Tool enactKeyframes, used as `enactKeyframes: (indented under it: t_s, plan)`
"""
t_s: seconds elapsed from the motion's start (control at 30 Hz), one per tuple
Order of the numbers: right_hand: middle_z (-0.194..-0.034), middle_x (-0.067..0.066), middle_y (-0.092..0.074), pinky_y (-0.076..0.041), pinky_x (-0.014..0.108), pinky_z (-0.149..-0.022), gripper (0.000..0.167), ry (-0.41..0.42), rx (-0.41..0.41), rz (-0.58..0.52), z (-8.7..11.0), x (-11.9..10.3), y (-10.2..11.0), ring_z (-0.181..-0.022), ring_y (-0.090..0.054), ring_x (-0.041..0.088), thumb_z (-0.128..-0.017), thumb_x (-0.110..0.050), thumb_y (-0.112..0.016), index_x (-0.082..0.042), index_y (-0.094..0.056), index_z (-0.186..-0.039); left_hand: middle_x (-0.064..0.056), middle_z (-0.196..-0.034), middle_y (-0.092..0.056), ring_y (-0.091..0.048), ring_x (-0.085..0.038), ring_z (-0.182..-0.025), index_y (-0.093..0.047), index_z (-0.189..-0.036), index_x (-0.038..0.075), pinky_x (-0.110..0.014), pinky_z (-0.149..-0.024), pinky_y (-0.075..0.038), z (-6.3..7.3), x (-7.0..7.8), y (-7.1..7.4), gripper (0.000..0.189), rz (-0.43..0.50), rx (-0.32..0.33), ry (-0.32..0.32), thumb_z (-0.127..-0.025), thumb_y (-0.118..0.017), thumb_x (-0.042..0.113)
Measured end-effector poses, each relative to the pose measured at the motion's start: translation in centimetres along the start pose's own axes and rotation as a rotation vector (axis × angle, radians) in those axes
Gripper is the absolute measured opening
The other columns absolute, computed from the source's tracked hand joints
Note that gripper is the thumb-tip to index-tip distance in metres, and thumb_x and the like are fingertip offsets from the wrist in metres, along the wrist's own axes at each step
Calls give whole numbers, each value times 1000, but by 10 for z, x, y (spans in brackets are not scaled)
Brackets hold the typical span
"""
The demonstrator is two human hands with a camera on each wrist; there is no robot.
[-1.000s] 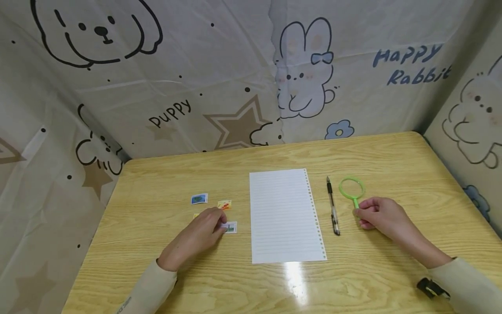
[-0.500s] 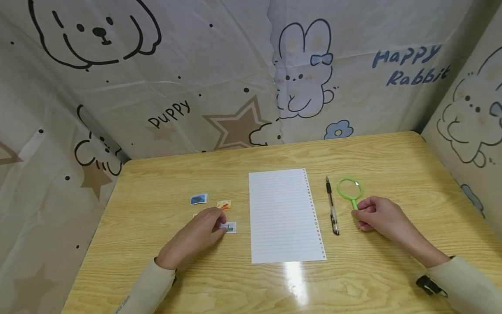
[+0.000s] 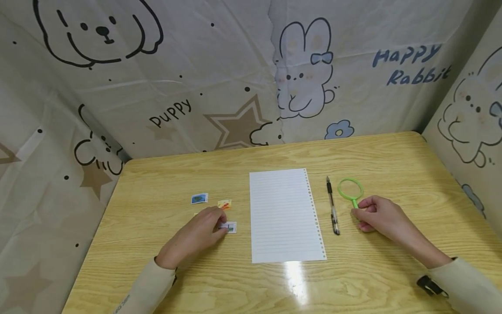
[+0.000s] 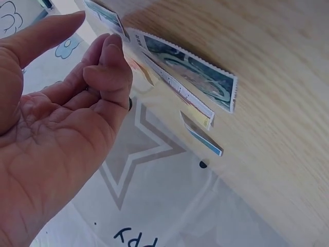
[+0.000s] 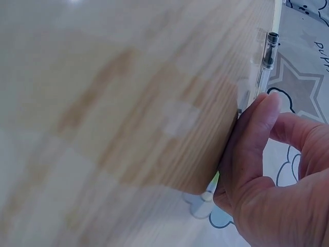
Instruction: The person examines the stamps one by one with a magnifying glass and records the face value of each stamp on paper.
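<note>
Paper (image 3: 288,218): lined, flat on the table (image 3: 164,179), its row of holes down the right edge; landmark for the rest.
Left hand (image 3: 198,233): left of the paper, low over the stamps; thumb and fingertips stand apart with a gap between them, fingers bent, nothing seen in the grip.
Pale stamp (image 3: 232,227): nearest of the stamps to the paper's left edge, at the left hand's fingertips; whether they touch it I cannot tell for sure.
Red stamp (image 3: 225,204): left of the paper, just beyond the left hand.
Blue stamp (image 3: 199,199): farther left of the paper than the red one.
Dark stamp (image 4: 193,72): also left of the paper, covered by the hand from above, plain in the left wrist view.
Yellow stamp (image 4: 185,96): left of the paper, between the dark and blue ones, mostly hidden from above.
Pen (image 3: 332,207): just right of the paper, black grip toward the paper's far end.
Magnifier (image 3: 354,203): green, right of the paper, past the pen, ring pointing away from the person.
Right hand (image 3: 380,213): right of the paper, thumb and fingers pinching the magnifier's handle.
Cloth (image 3: 235,65): beyond the paper, printed with a puppy and rabbits.
</note>
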State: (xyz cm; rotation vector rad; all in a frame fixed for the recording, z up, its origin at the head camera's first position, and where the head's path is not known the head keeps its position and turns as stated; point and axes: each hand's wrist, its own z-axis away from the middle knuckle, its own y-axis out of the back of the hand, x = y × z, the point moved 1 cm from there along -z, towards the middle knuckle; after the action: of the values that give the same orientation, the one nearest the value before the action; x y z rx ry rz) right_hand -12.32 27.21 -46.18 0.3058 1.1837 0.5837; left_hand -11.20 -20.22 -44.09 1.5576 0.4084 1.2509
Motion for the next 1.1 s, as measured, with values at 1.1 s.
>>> enactKeyframes:
  t_s: [1.1]
  plan:
    - [-117,14,-69,-52,18,-76,41,318,269,149,9,-15,-12,-98,-67,24,-109,-27,-69,1,-62,-139,-14,-142,-56,-47,-35,-130,-57,-144,2,-54,-110,-43,-12,1,-6,80,-100,85,-62,-90,-89,52]
